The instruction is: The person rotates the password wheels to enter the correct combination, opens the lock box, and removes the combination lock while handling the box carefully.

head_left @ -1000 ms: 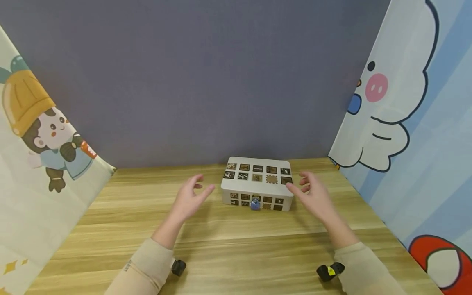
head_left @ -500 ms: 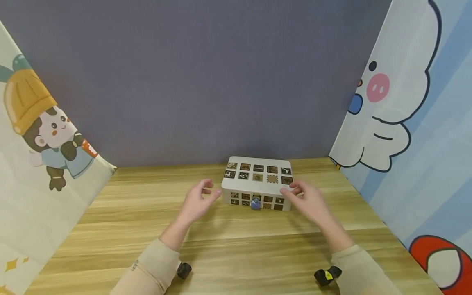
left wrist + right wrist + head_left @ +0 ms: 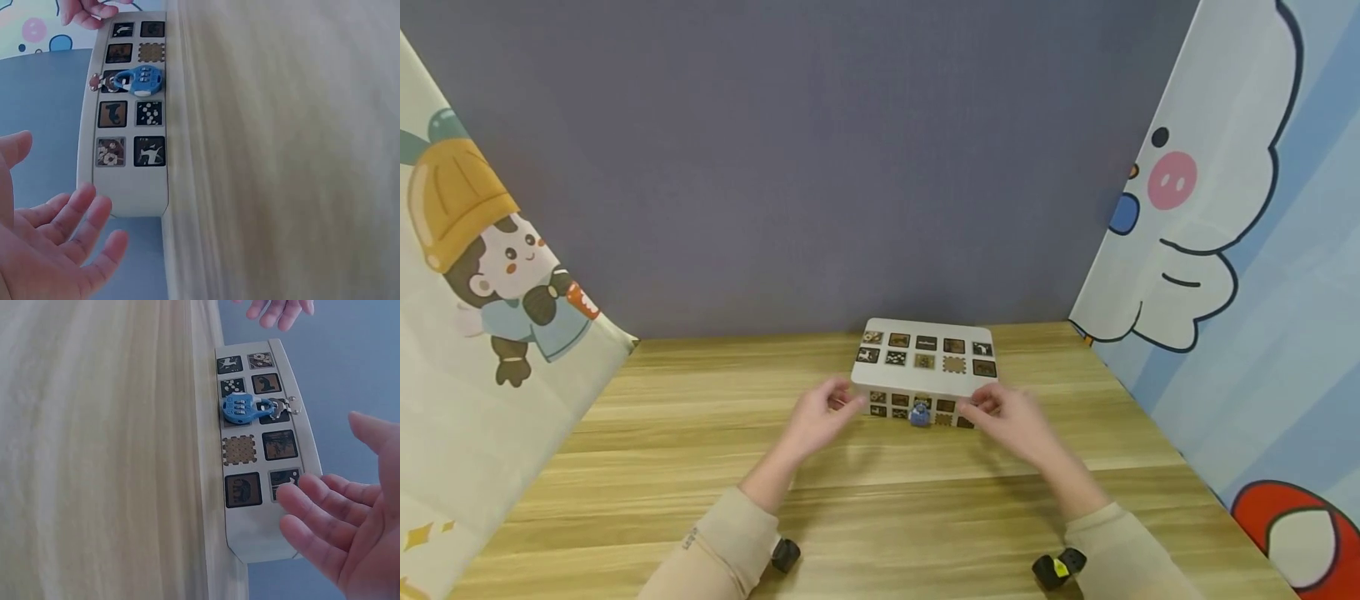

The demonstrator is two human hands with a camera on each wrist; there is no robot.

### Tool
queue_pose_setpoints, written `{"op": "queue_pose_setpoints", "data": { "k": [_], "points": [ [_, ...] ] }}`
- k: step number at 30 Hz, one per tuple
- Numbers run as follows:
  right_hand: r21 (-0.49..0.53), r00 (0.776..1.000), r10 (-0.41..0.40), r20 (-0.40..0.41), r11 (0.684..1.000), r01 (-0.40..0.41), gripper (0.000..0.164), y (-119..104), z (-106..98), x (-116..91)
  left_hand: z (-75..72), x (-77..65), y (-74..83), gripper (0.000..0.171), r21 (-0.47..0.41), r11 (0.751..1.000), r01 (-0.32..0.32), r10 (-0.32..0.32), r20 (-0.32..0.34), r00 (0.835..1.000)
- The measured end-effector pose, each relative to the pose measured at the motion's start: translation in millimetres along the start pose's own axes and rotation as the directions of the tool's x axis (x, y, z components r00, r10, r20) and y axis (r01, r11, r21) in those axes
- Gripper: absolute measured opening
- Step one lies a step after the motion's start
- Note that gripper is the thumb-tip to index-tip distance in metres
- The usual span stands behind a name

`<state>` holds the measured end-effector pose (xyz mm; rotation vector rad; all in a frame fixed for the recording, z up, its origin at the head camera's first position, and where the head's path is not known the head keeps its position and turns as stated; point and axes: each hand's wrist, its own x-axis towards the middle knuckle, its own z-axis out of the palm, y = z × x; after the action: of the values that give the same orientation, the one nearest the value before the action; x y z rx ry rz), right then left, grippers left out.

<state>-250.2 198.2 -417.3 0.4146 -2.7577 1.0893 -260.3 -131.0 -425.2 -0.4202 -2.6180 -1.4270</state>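
A white lidded box (image 3: 917, 379) printed with small square pictures stands at the back of the wooden table. On its front a blue combination padlock (image 3: 240, 408) hangs through a metal clasp (image 3: 284, 407). Beside the box's left end is my left hand (image 3: 823, 417), fingers loosely bent and thumb apart, holding nothing. My right hand (image 3: 1011, 421) is at the right front corner, likewise with loose fingers and nothing held; it hides part of that corner. Whether the fingertips touch the box I cannot tell.
A grey panel (image 3: 805, 167) rises directly behind the box. Cartoon-printed sheets border the wooden table (image 3: 880, 517), a cream one (image 3: 445, 400) on the left and a blue striped one (image 3: 1247, 400) on the right. Black wrist straps (image 3: 1060, 568) show by the sleeves.
Both hands have moved inward and nearer to me, closing in on the box's two ends. The right hand has come down from above the lid's edge to the front corner. The box stays put.
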Motion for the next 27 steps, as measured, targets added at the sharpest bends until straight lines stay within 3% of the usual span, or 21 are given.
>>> {"op": "queue_pose_setpoints", "data": {
  "k": [8, 18, 27],
  "points": [
    [-0.019, 0.997, -0.010, 0.080, 1.000, 0.012, 0.041, -5, 10, -2, 9.2, -0.3, 1.9, 0.055, 0.009, 0.999, 0.037, -0.038, 0.064, 0.997],
    [-0.037, 0.987, -0.014, 0.160, 0.999, 0.020, 0.026, -11, 22, -1, 18.3, 2.0, 8.0, 0.050, 0.003, 0.996, 0.094, -0.093, 0.135, 0.986],
    [-0.047, 0.986, 0.013, 0.164, 0.999, -0.005, 0.025, -15, 29, 1, 32.9, 1.7, 11.5, 0.052, -0.053, 0.986, 0.155, -0.141, 0.206, 0.968]
  ]
}}
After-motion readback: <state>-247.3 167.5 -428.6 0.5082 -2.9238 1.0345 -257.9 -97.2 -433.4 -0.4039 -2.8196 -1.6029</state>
